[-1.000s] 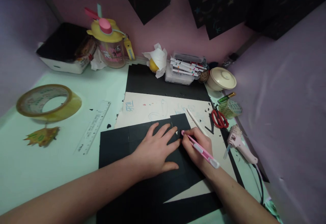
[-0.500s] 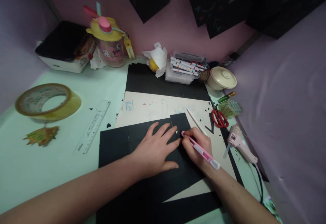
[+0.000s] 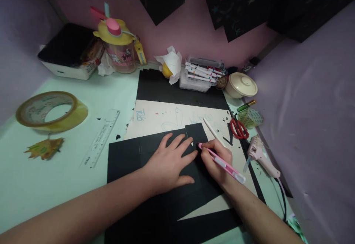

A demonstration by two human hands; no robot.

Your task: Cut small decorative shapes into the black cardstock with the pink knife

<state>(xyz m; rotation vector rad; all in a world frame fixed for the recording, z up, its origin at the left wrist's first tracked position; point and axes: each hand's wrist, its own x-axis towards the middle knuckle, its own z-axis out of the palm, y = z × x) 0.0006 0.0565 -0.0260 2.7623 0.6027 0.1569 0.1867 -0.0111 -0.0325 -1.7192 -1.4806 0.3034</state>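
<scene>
My left hand [image 3: 169, 164] lies flat with fingers spread on a sheet of black paper [image 3: 130, 155], pressing it onto a beige board [image 3: 166, 116]. My right hand [image 3: 215, 160] grips a pink and white craft knife [image 3: 222, 162] like a pen. The knife's tip touches the black paper just right of my left fingertips, beside a small black square piece [image 3: 196, 131]. The blade itself is too small to make out.
A tape roll [image 3: 51, 110], a paper leaf [image 3: 46, 147] and a clear ruler [image 3: 101, 138] lie at the left. Red scissors [image 3: 239, 129], a pink glue gun [image 3: 260, 157] and a white stick [image 3: 213, 132] sit at the right. A marker box [image 3: 201, 74], a bowl [image 3: 240, 85] and a bottle [image 3: 119, 47] line the back wall.
The rear end of the knife has swung slightly to the right and down in my right hand. My left hand has stayed in place.
</scene>
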